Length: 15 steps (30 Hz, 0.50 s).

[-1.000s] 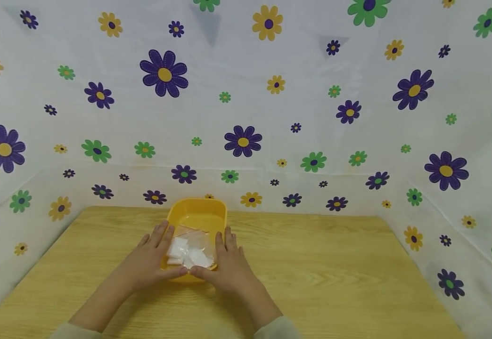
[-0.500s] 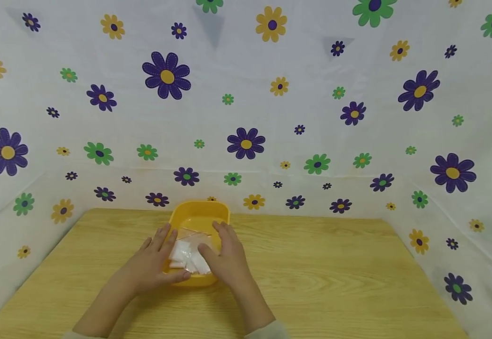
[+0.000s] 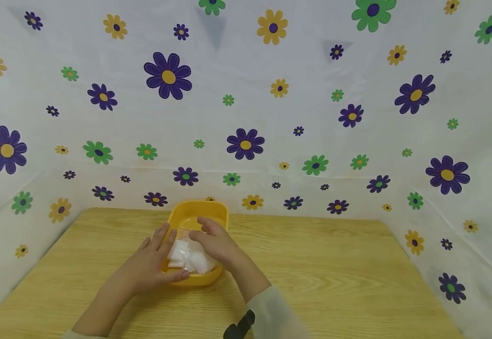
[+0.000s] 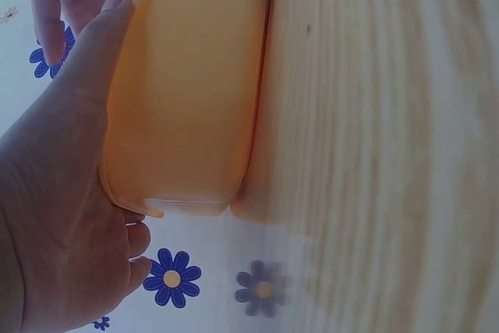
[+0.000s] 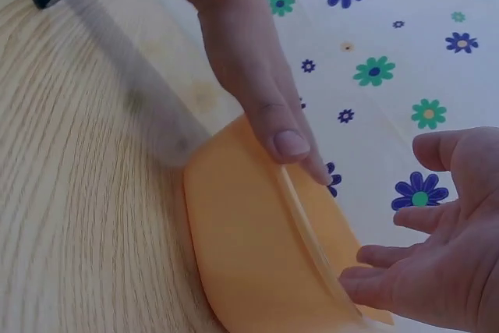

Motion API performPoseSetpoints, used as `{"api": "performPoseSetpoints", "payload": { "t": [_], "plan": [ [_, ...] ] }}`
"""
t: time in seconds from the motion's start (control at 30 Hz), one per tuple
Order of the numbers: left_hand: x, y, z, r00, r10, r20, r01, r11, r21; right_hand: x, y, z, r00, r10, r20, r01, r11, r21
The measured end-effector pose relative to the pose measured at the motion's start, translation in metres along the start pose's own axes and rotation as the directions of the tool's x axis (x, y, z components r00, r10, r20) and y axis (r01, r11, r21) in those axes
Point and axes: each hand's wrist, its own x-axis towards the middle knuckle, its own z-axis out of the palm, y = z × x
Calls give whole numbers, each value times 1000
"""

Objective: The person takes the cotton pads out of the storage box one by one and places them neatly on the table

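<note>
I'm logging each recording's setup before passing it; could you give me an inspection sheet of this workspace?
Surface: light wood-grain tabletop.
Job's things: rectangular yellow plastic container with rounded corners stands on the tabletop, holding clear plastic packaging with white contents; bag count unclear.
Clutter: small black object by the pale right sleeve, partly out of frame; purpose unclear.
Grippers: bare left hand rests on the container's rim; bare right hand is over the container, nothing seen held.
Cables: nothing seen.
Surroundings: white sheet with purple, green and yellow flowers on three sides.

Head view looks down; closer wrist views share the tub point(image 4: 183, 91).
</note>
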Motion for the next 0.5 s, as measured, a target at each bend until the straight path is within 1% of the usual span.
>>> {"api": "performPoseSetpoints", "payload": {
  "t": [0.07, 0.17, 0.27, 0.5],
  "plan": [
    [0, 0, 1, 1000, 5, -1, -5, 1000, 3, 4, -1, 0, 998, 49, 34, -47, 998, -42],
    [1, -1, 1, 1000, 11, -6, -11, 1000, 11, 8, 0, 2, 994, 91, 58, -86, 992, -97],
    [1, -1, 2, 1000, 11, -9, -11, 1000, 19, 11, 1, 4, 991, 120, 52, -113, 985, -134],
    [2, -1, 1, 1000, 4, 6, -4, 1000, 14, 18, 3, 10, 981, 189, 34, -181, 971, -158]
  ]
}}
